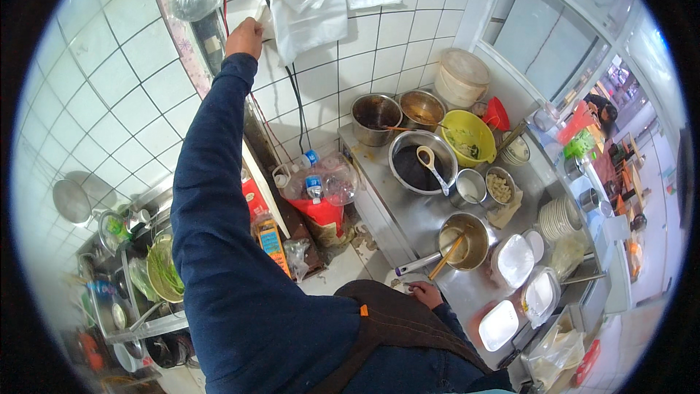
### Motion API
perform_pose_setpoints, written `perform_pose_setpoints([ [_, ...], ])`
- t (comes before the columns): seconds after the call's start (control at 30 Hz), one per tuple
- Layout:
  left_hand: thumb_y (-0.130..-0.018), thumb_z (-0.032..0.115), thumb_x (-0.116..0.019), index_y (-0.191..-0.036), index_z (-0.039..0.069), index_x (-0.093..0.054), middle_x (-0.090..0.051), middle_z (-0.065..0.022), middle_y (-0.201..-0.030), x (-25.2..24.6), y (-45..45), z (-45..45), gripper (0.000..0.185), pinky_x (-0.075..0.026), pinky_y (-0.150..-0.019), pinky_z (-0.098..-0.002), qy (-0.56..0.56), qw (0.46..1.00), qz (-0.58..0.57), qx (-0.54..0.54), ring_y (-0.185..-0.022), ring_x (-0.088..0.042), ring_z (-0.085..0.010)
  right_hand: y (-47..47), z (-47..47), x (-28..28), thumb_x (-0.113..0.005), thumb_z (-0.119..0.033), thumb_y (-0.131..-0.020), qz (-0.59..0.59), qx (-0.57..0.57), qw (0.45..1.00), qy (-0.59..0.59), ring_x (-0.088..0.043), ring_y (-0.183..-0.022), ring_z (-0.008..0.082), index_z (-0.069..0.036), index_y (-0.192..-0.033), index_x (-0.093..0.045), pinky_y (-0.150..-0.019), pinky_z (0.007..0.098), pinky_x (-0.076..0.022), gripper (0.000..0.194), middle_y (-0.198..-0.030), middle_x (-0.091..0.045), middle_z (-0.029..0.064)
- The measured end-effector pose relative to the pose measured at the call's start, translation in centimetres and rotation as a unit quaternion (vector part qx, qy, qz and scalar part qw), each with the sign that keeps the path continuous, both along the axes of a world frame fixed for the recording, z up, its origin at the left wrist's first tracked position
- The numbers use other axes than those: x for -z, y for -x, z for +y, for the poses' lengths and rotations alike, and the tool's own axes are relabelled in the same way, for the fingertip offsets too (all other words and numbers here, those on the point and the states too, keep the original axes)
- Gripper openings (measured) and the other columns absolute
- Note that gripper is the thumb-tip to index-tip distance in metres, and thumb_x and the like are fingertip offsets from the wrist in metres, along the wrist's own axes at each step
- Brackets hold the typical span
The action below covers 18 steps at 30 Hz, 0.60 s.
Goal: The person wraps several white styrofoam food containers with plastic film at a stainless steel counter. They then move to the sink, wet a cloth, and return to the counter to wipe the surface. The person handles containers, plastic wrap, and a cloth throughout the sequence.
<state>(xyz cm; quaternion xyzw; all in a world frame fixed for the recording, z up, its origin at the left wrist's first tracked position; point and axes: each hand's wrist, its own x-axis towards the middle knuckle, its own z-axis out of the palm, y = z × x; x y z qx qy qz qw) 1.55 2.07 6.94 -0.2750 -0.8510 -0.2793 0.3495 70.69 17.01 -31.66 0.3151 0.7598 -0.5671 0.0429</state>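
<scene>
My left hand is raised at the end of an outstretched arm, its fingers closed at the left edge of white plastic bags hanging on the tiled wall. Low beside my apron, my right hand has curled fingers near a whitish round thing; whether it grips this is unclear. Just above it on the steel counter is a saucepan with wooden chopsticks in it. Farther back stand a steel bowl of dark liquid with a ladle and a yellow-green colander holding greens.
Foam containers and stacked plates line the counter's right side. A red bag with plastic bottles stands on the floor. At left is a sink area with a basket of greens. A person is beyond the partition.
</scene>
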Motion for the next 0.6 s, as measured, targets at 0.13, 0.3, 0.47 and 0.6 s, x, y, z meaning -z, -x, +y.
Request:
perform_pose_setpoints([
  [0.13, -0.085, 0.017, -0.058, -0.097, 0.01, -0.064, -0.064, -0.015, -0.093, 0.0, 0.1, -0.2, 0.015, -0.049, -0.075, -0.0437, -0.036, 0.997, 0.048, 0.038, -0.087, -0.062, -0.0349, -0.1, 0.0, 0.3, -0.053, -0.019, -0.092, 0.009, -0.004, 1.0, 0.002, -0.067, -0.081, 0.0145, -0.004, -0.114, -0.062, -0.072, 0.0286, -0.0532, 0.028, -0.098, -0.07, 0.0083],
  [0.3, -0.084, 0.019, -0.06, -0.09, 0.012, -0.069, -0.065, -0.0134, -0.09, -0.1, 0.2, -0.1, 0.013, -0.049, -0.075, -0.0425, -0.039, 0.998, 0.039, 0.025, -0.086, -0.062, -0.0333, -0.4, -0.1, 0.1, -0.053, -0.017, -0.092, -0.008, -0.007, 1.0, -0.022, -0.067, -0.084, 0.0151, -0.005, -0.115, -0.062, -0.074, 0.029, -0.0529, 0.027, -0.098, -0.069, 0.008],
  [0.47, -0.081, 0.026, -0.065, -0.089, 0.01, -0.07, -0.065, -0.0126, -0.09, -0.9, -0.3, -0.2, 0.018, -0.049, -0.075, -0.0406, -0.057, 0.998, -0.023, 0.017, -0.086, -0.063, -0.0313, -0.7, -0.3, 0.1, -0.053, -0.017, -0.093, 0.001, -0.003, 1.0, -0.016, -0.067, -0.087, 0.0162, -0.005, -0.116, -0.061, -0.075, 0.0294, -0.053, 0.028, -0.102, -0.068, 0.0091],
  [0.6, -0.083, 0.027, -0.066, -0.091, 0.005, -0.069, -0.067, -0.0133, -0.095, -1.2, -0.2, -0.5, 0.024, -0.052, -0.073, -0.0358, -0.067, 0.995, -0.077, 0.011, -0.084, -0.066, -0.0262, -0.9, -0.4, 0.4, -0.052, -0.017, -0.093, 0.01, -0.002, 1.0, -0.004, -0.067, -0.087, 0.0163, -0.004, -0.116, -0.06, -0.075, 0.0301, -0.0532, 0.028, -0.103, -0.067, 0.0097],
])
